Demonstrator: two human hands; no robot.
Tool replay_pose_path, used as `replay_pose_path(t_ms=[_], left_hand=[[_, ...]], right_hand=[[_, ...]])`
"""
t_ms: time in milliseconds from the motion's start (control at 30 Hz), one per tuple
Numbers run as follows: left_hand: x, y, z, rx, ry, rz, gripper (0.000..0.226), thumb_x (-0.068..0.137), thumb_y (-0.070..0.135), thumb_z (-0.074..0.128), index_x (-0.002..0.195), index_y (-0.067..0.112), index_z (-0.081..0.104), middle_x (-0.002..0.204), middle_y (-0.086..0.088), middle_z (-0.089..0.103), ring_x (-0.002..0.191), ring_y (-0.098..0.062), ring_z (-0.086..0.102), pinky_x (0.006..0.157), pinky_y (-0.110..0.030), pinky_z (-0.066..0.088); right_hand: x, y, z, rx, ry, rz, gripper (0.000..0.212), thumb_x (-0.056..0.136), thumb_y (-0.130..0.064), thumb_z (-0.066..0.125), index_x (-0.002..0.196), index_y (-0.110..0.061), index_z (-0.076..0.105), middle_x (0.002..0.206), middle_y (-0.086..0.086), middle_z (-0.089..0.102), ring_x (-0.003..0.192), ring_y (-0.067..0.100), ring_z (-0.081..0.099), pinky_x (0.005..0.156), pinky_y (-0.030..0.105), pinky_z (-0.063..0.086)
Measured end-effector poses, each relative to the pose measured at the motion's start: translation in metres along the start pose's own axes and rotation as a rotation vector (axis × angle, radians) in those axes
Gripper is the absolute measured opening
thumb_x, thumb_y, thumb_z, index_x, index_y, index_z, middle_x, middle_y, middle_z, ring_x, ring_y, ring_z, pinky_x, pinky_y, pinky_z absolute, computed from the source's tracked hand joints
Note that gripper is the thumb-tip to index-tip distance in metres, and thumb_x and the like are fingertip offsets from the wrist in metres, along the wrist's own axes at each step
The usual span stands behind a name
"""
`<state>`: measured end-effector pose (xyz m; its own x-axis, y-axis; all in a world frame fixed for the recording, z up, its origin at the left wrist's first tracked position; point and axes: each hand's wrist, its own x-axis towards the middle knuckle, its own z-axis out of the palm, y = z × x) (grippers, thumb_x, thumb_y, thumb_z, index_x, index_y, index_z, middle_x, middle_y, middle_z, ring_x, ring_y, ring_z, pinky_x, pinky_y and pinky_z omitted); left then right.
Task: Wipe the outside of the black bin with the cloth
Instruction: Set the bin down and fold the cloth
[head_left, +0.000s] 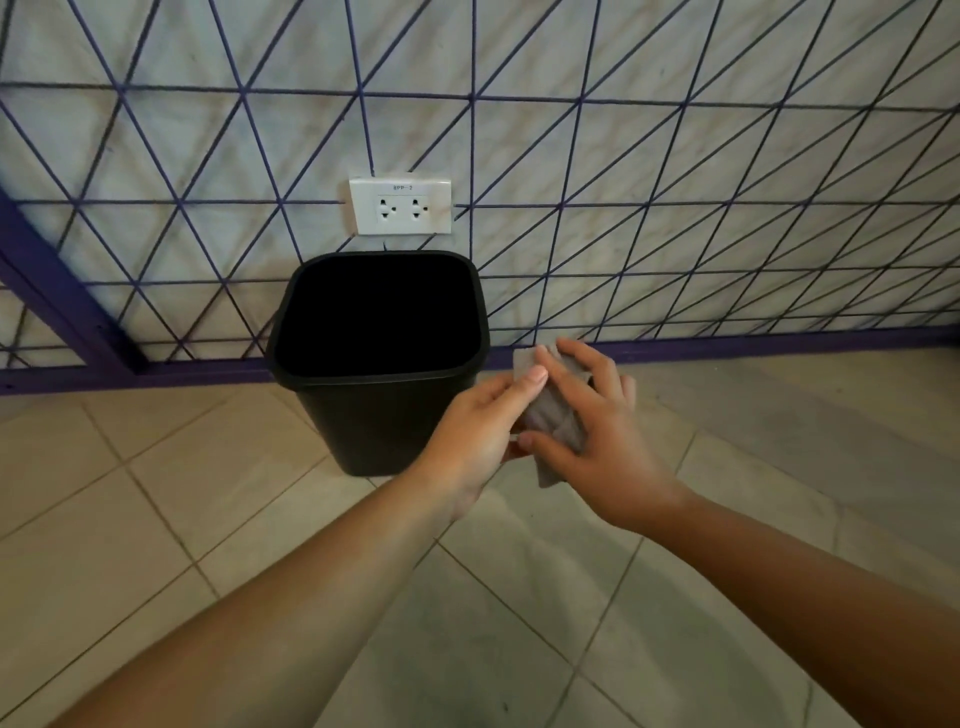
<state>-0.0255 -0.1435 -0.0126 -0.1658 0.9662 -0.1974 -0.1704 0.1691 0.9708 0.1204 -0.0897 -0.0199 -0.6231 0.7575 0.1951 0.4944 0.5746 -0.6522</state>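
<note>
Bin: black bin (382, 395) stands upright on the tiled floor (156, 519), back edge against the wall, under a white socket (400, 206).
Cloth: grey cloth (553, 415) is off the floor, just right of the bin, between my two hands.
Left grip: my left hand (478, 436) pinches the cloth's near edge, thumb on top.
Right grip: my right hand (597, 431) holds the cloth with fingers spread over it.
Handling: cloth looks soft and limp, so I'd bunch it in one palm; bin looks light, stiff, smooth plastic, likely to slide, so I'd steady it at the rim.
Progress: wiping not yet begun, I judge.
</note>
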Motion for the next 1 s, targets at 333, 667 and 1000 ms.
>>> replay_pose_path(t_ms=[333, 667, 1000], left_hand=[[0.034, -0.012, 0.013, 0.081, 0.145, 0.073, 0.026, 0.101, 0.031, 0.051, 0.108, 0.013, 0.069, 0.1, -0.01, 0.075, 0.086, -0.015, 0.073, 0.067, -0.028, 0.061], [0.087, -0.043, 0.028, 0.348, 0.123, 0.22, 0.026, 0.101, 0.034, 0.049, 0.093, 0.015, 0.065, 0.081, -0.004, 0.067, 0.075, -0.01, 0.064, 0.068, -0.023, 0.05], [0.17, -0.089, 0.035, 0.299, 0.466, -0.147, 0.028, 0.097, 0.044, 0.053, 0.117, 0.024, 0.055, 0.113, 0.001, 0.063, 0.097, -0.017, 0.061, 0.088, -0.039, 0.054]], right_hand=[[0.007, 0.048, -0.004, 0.642, 0.153, 0.344, 0.062, 0.094, 0.009, 0.068, 0.139, -0.028, 0.047, 0.135, -0.004, 0.058, 0.12, 0.019, 0.062, 0.087, 0.027, 0.059], [0.039, 0.114, 0.017, 0.91, 0.033, 0.584, 0.071, 0.076, -0.044, 0.068, 0.141, -0.018, 0.058, 0.133, 0.0, 0.069, 0.12, 0.011, 0.064, 0.093, 0.023, 0.045], [0.098, 0.165, 0.028, 0.59, 0.122, 0.745, 0.03, 0.106, -0.032, 0.062, 0.13, -0.013, 0.062, 0.118, 0.003, 0.068, 0.111, 0.025, 0.065, 0.091, 0.036, 0.049]])
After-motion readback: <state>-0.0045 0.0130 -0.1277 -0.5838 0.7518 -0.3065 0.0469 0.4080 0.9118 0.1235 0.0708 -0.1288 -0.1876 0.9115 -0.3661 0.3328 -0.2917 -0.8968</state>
